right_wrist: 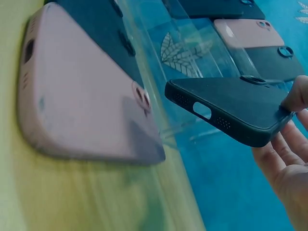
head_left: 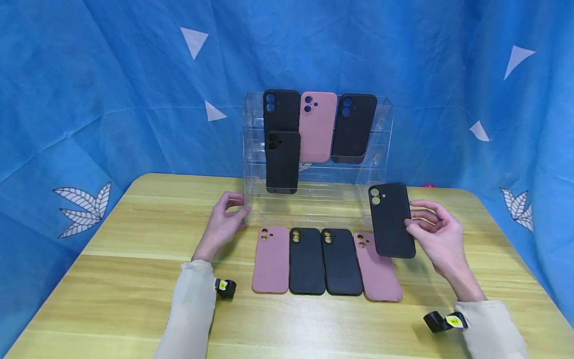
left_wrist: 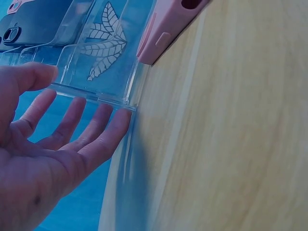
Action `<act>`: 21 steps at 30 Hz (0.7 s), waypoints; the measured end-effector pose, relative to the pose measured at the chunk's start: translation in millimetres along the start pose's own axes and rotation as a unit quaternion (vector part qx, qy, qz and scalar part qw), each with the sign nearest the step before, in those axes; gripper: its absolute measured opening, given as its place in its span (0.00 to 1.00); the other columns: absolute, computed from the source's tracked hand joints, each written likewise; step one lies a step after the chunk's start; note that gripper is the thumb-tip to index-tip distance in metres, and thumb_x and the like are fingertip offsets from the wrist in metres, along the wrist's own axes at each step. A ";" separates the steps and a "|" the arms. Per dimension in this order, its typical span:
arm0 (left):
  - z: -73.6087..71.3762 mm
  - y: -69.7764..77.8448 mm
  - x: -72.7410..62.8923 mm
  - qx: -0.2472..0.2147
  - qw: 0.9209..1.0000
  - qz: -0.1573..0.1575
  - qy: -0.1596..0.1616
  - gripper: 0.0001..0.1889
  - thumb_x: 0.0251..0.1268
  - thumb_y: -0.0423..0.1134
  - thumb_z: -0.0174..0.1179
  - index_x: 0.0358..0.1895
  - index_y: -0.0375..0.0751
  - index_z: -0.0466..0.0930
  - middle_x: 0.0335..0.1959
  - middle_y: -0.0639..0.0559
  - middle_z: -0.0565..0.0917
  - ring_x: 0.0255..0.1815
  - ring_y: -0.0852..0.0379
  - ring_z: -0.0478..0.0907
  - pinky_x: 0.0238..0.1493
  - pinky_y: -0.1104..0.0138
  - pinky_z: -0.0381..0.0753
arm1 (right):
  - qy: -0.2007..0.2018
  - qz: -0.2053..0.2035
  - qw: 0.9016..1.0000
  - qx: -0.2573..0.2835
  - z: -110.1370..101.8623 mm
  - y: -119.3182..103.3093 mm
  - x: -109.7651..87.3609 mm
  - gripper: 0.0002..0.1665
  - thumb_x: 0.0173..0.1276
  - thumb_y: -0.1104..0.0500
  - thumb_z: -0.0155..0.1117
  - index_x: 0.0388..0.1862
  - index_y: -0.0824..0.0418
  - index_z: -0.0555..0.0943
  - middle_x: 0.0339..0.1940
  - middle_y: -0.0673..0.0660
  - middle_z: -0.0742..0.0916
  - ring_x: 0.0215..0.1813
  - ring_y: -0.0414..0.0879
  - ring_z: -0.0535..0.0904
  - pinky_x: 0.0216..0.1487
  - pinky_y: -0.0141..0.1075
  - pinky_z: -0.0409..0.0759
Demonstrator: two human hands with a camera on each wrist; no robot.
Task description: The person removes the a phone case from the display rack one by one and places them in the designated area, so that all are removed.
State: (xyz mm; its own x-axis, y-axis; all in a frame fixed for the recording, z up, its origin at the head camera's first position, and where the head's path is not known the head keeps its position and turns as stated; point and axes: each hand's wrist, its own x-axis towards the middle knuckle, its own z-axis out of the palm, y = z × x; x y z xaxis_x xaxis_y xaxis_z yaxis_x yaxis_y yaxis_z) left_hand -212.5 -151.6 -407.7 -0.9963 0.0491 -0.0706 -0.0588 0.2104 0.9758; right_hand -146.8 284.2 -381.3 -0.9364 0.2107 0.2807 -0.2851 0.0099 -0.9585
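A clear plastic tiered rack (head_left: 309, 219) stands at the far side of the table. My left hand (head_left: 224, 219) rests against its left side, fingertips along the lower edge and thumb spread apart from them. My right hand (head_left: 437, 234) pinches a black phone case (head_left: 390, 219) by its right edge, thumb in front and fingers behind. The case is tilted near the rack's right front corner and overlaps a pink phone case (head_left: 381, 274) below it. Its bottom end with the port cutout faces the right wrist camera.
Left of that pink case lie two black cases (head_left: 342, 264) (head_left: 307, 264) and another pink case (head_left: 271, 262). The rack holds a pink case (head_left: 318, 124) between black ones (head_left: 354, 127) (head_left: 281, 109), with a black case (head_left: 282, 162) one tier lower. Blue cloth (head_left: 134, 99) hangs behind.
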 end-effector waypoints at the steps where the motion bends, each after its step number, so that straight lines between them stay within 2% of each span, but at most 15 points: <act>1: 0.0 0.1 -0.1 0.000 1.000 0.000 0.000 0.21 0.77 0.38 0.58 0.67 0.39 0.67 0.70 0.38 0.70 0.65 0.35 0.78 0.59 0.54 0.87 | 0.004 0.001 1.000 -0.001 -2.3 0.6 -1.2 0.27 0.60 0.83 0.60 0.53 0.60 0.83 0.34 0.45 0.91 0.32 0.34 0.88 0.37 0.21 0.86; 12: -0.2 0.1 -0.6 -0.004 1.000 -0.005 -0.002 0.21 0.76 0.38 0.58 0.67 0.40 0.67 0.69 0.38 0.70 0.65 0.36 0.78 0.59 0.54 0.87 | 0.015 0.018 0.999 -0.025 -28.1 5.8 -16.2 0.28 0.60 0.82 0.59 0.52 0.58 0.84 0.34 0.42 0.91 0.33 0.32 0.88 0.37 0.20 0.85; 21: -0.4 -0.7 0.6 -0.004 1.000 -0.005 0.000 0.21 0.76 0.38 0.58 0.67 0.40 0.67 0.69 0.39 0.71 0.64 0.37 0.79 0.59 0.54 0.87 | -0.011 0.037 0.999 -0.036 -42.2 9.6 -21.0 0.28 0.61 0.82 0.60 0.52 0.56 0.84 0.34 0.42 0.91 0.34 0.33 0.89 0.37 0.21 0.86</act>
State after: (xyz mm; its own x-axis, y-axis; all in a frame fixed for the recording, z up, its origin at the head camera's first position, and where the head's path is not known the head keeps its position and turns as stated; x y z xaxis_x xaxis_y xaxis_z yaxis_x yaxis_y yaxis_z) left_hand -213.0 -152.1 -408.3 -0.9957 0.0476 -0.0799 -0.0687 0.2028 0.9768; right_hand -121.2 321.1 -398.6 -0.9589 0.1919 0.2091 -0.1998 0.0665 -0.9776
